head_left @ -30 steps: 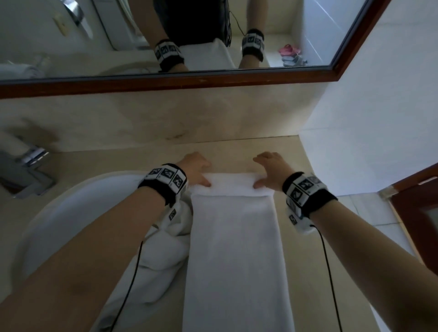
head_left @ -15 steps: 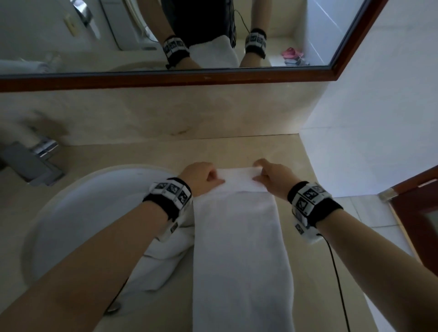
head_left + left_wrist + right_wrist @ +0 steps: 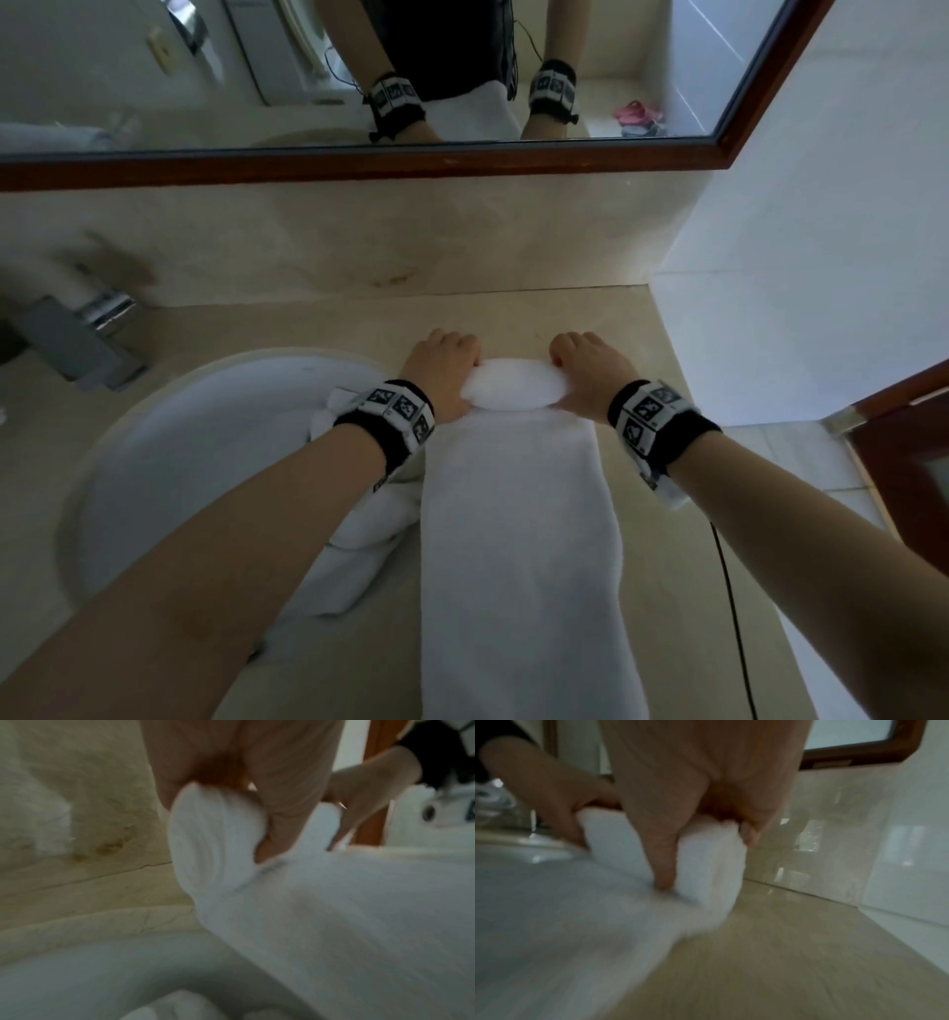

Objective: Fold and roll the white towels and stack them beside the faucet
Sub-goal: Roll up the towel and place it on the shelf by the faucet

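Note:
A long folded white towel (image 3: 518,539) lies lengthwise on the beige counter, its far end wound into a short roll (image 3: 513,385). My left hand (image 3: 447,370) grips the roll's left end (image 3: 213,833), fingers curled over the top and thumb in front. My right hand (image 3: 585,367) grips the right end (image 3: 711,862) the same way. The chrome faucet (image 3: 77,334) stands at the far left behind the basin. A second white towel (image 3: 359,545) lies crumpled between the basin and the flat towel, partly under my left forearm.
The white round basin (image 3: 169,462) fills the left of the counter. A wood-framed mirror (image 3: 462,159) hangs above the backsplash. A white tiled wall (image 3: 821,257) bounds the counter on the right, with a brown door (image 3: 914,452) beyond. Bare counter (image 3: 647,329) lies behind the roll.
The towel's far edge lay flat under my fingers a second ago. Both hands have since curled it toward me into a thick roll and now grip its ends.

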Motion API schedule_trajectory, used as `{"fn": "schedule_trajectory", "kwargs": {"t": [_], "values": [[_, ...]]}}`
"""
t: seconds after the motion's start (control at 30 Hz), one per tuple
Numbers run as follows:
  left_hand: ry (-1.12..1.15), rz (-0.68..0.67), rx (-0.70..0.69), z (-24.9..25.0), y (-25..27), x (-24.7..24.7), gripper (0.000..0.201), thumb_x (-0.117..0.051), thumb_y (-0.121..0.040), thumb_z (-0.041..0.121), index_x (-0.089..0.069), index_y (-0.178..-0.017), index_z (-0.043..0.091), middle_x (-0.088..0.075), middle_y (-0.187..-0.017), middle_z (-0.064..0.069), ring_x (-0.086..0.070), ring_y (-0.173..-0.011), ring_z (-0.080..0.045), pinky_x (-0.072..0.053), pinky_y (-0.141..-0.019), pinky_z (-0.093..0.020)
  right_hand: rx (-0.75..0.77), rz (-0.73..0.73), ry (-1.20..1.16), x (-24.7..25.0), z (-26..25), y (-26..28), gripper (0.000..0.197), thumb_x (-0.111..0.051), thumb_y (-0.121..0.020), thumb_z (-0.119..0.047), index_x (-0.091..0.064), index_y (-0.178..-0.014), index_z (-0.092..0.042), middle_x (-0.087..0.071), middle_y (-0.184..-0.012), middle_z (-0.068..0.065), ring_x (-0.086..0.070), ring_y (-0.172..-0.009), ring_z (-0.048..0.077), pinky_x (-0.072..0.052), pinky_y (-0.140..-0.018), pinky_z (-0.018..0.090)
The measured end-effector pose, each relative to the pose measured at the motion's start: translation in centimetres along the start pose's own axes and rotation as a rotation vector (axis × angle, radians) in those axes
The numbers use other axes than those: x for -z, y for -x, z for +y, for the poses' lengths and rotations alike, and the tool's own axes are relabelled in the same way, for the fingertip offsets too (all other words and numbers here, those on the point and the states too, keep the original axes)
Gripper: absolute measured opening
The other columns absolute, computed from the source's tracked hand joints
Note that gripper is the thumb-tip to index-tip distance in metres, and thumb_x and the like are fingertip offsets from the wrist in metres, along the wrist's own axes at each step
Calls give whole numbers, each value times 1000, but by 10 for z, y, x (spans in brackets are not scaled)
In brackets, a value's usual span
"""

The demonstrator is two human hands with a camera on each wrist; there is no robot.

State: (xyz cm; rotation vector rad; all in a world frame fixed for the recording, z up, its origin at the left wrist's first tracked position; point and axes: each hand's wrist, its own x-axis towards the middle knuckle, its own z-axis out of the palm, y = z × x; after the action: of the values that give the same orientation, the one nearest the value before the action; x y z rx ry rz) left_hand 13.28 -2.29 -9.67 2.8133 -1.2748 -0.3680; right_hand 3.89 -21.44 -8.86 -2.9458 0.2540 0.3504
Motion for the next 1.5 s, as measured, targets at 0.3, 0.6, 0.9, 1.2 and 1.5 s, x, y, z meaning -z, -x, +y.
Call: {"fn": "schedule_trajectory", "kwargs": {"t": [0.3,0.6,0.9,1.2,1.5], "values": [[462,-113,36,-6,13,3,42,-77,-76,35,-62,-107,11,-53,-103,-1,-51,-97,-16,-43,-85,-26,83,-27,-179,0,18,21,26,-70,-81,-37,-67,-97,-16,-51,-112,0,-45,-113,23,-39,-93,30],[170,-212,38,5,12,-8,65,-79,-66,45,-52,-118,17,-58,-114,-2,-54,-103,-24,-44,-85,-32,2,-94,-45,-3,4,23,72,-80,-63,-48,-49,-121,-18,-53,-118,1,-45,-112,23,-41,-92,32],[332,-188,21,12,32,-5,40,-53,-89,49,-43,-109,15,-47,-119,-6,-47,-116,-27,-37,-93,-35,94,-2,-152,-3,12,38,38,-50,-90,-47,-60,-106,-14,-44,-139,4,-35,-132,27,-27,-112,37],[264,-378,45,16,31,-1,75,-83,-66,36,-46,-129,19,-52,-126,-2,-52,-113,-24,-43,-91,-32,29,-285,-58,3,11,40,71,-72,-71,-55,-48,-129,-23,-55,-124,-2,-43,-119,23,-34,-101,34],[94,83,-24,29,50,-18,52,-69,-67,52,-49,-101,17,-47,-125,-6,-44,-119,-31,-31,-96,-42,132,45,-79,-16,4,60,52,-76,-67,-50,-48,-93,-16,-49,-97,0,-47,-93,22,-38,-79,29]]}}
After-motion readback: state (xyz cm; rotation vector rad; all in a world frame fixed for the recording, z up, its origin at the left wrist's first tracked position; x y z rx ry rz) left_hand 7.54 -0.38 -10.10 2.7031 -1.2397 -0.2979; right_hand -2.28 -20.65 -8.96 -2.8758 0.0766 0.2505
